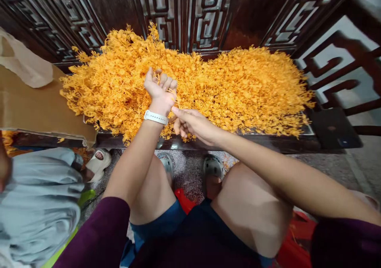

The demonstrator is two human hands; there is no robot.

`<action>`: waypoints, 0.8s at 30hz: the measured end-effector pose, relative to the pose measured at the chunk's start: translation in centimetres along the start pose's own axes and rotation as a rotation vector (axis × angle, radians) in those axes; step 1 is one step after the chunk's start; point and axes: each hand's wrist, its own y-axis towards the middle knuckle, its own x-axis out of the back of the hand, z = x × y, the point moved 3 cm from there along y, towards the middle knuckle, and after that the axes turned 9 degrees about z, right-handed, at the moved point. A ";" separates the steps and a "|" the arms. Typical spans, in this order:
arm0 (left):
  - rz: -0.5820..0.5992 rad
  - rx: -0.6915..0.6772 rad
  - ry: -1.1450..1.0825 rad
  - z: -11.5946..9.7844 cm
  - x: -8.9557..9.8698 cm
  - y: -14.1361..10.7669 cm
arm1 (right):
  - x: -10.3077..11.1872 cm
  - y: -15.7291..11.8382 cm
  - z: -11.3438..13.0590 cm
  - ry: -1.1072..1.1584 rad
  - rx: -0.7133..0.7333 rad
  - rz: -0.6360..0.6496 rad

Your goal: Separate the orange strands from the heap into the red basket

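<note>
Here, orange bits [170, 90] are loosely cupped by left hand [160, 86]; right hand's [200, 126] grip cannot be told (fingers part-hidden); by tilting, bits could be spilled onto heap [253, 89].

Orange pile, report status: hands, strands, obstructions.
Left hand palm up, orange strands on it. Right hand by left wrist. Orange pile heaped wide. Cardboard at its left end.

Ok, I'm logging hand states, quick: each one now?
Left hand: loosely curled, holding a few orange pieces.
Right hand: fingers bent, close beside it; can't tell if it grips anything.
</note>
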 end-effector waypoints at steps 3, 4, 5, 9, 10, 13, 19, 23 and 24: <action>0.029 0.016 0.093 -0.5 0.2 0.3 | -0.7 0.0 -0.4 0.098 0.111 -0.182; 0.011 0.016 0.106 -0.9 0.6 0.6 | -1.5 -0.3 -0.5 0.097 0.130 -0.166; -0.021 0.011 0.102 -1.3 1.1 1.0 | -2.6 -0.8 -0.8 0.079 0.136 -0.077; -0.130 0.003 0.025 -3.1 3.5 2.6 | -9.7 -4.8 -1.7 -0.104 0.105 0.940; -0.125 0.016 0.015 -3.4 3.8 2.8 | -10.9 -5.9 -1.7 -0.158 0.092 1.180; -0.059 0.065 -0.001 -3.6 3.6 2.6 | -10.6 -6.2 0.5 -0.132 0.147 1.100; 0.088 0.141 0.107 -3.0 0.4 0.2 | 4.5 -4.4 8.5 0.434 0.416 -0.506; 0.197 0.175 0.261 -2.1 -1.1 -0.6 | 9.1 -4.2 9.0 0.324 0.332 -0.615; 0.235 0.179 0.300 -1.7 -1.4 -0.7 | 9.0 -4.0 8.6 0.274 0.323 -0.563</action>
